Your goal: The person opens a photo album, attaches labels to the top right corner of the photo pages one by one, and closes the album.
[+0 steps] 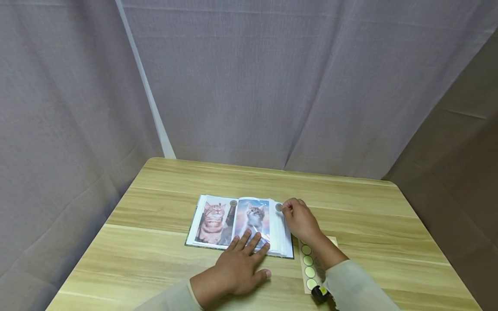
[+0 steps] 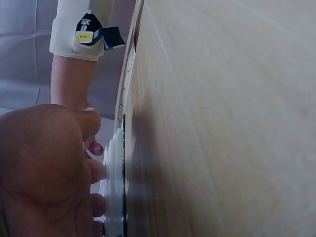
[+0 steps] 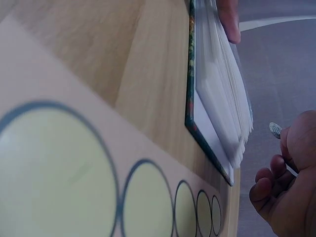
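A photo album (image 1: 288, 246) lies open on the table, a cat photo (image 1: 213, 222) in its left page and a kitten photo (image 1: 255, 216) under clear film on the right. My left hand (image 1: 241, 268) rests with spread fingers on the album's lower edge, fingertips over the kitten photo. My right hand (image 1: 301, 218) pinches a small round disc (image 3: 275, 130) between thumb and fingertip, at the upper right corner of the album. The disc is grey with a patterned face. A similar round disc (image 1: 233, 203) sits at the top right of the left page.
A tan sheet (image 1: 306, 287) with several pale yellow circles lies right of the album, partly under my right forearm. A black strap with a yellow label (image 1: 320, 294) is on the right sleeve. Grey curtains (image 1: 241, 86) hang behind and beside the wooden table (image 1: 155, 259).
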The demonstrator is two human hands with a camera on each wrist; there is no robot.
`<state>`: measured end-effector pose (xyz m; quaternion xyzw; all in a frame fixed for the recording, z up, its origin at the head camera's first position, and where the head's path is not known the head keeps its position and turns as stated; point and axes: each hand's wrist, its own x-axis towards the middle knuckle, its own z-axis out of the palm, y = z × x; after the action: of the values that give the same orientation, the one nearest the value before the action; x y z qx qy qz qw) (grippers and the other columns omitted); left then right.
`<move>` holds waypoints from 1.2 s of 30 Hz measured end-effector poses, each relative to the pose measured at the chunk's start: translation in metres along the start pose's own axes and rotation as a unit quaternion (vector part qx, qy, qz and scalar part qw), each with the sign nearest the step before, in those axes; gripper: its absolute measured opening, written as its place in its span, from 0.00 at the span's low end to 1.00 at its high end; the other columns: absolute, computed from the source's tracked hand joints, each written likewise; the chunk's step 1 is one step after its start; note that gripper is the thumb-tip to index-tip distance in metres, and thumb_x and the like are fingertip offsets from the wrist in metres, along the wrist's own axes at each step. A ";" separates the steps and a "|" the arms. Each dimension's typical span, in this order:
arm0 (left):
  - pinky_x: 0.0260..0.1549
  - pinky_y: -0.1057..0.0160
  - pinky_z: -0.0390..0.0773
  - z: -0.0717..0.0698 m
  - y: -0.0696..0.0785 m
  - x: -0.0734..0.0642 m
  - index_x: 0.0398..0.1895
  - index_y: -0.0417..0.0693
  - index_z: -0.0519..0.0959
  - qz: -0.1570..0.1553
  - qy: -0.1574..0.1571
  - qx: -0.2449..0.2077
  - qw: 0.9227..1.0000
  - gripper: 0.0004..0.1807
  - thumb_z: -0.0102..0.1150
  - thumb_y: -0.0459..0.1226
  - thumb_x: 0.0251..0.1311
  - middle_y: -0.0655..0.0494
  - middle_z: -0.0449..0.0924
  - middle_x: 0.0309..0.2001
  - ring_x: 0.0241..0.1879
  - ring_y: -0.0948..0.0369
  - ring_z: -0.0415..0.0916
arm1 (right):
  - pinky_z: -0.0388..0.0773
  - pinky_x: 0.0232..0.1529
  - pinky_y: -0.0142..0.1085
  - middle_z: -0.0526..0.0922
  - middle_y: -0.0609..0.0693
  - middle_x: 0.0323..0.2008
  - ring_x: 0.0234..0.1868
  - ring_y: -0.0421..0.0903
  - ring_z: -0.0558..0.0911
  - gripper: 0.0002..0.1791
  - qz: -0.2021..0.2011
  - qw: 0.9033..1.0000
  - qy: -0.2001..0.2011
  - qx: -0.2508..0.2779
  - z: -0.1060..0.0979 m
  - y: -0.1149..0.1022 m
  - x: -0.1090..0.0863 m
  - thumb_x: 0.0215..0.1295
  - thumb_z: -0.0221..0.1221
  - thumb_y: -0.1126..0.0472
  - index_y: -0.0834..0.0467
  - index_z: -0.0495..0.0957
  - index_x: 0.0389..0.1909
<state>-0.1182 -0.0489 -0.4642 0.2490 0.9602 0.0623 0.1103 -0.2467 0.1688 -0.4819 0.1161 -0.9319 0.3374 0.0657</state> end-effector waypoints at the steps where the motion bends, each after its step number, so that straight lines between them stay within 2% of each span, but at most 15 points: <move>1: 0.76 0.46 0.46 0.000 0.000 0.000 0.83 0.68 0.52 0.000 0.001 0.000 1.000 0.40 0.36 0.68 0.72 0.55 0.43 0.82 0.81 0.50 0.35 | 0.76 0.41 0.45 0.78 0.54 0.43 0.39 0.49 0.77 0.10 0.001 1.000 0.000 0.000 0.001 -0.001 0.001 0.78 0.53 0.57 0.59 0.78 0.46; 11: 0.76 0.46 0.45 0.002 -0.001 0.001 0.83 0.67 0.51 0.002 -0.001 0.001 1.000 0.40 0.36 0.68 0.72 0.54 0.42 0.82 0.81 0.50 0.35 | 0.78 0.44 0.49 0.79 0.56 0.46 0.44 0.52 0.80 0.09 0.004 1.000 0.003 -0.002 0.008 -0.005 0.005 0.78 0.54 0.57 0.58 0.78 0.45; 36: 0.76 0.46 0.46 0.003 -0.002 0.001 0.83 0.67 0.52 0.004 -0.001 -0.001 1.000 0.40 0.37 0.67 0.72 0.54 0.43 0.82 0.81 0.50 0.35 | 0.78 0.45 0.49 0.78 0.55 0.46 0.44 0.52 0.79 0.09 0.010 1.000 -0.005 -0.012 0.020 -0.011 0.015 0.77 0.54 0.57 0.58 0.78 0.47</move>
<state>-0.1192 -0.0494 -0.4675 0.2525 0.9591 0.0634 0.1111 -0.2593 0.1448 -0.4873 0.1076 -0.9374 0.3259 0.0589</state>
